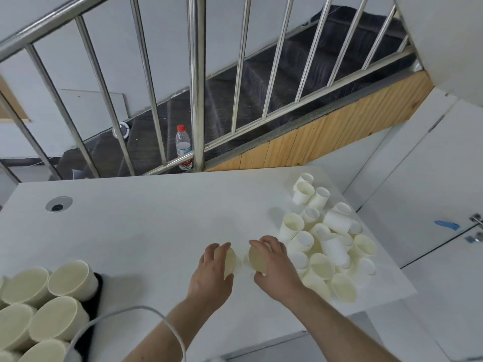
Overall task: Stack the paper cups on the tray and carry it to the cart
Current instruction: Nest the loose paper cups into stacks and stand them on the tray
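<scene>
Both hands point(213, 273) point(274, 265) each around a cup point(230, 259)

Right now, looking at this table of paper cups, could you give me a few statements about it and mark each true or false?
1. Each hand holds a cup: left hand, right hand. True.
2. The loose cup pile lies at the table's left end. False: it lies at the right end.
3. A water bottle stands behind the table, by the railing. True.
4. The bottle has a blue cap. False: the cap is red.
5. Upright cups crowd the dark tray at lower left. True.
</scene>
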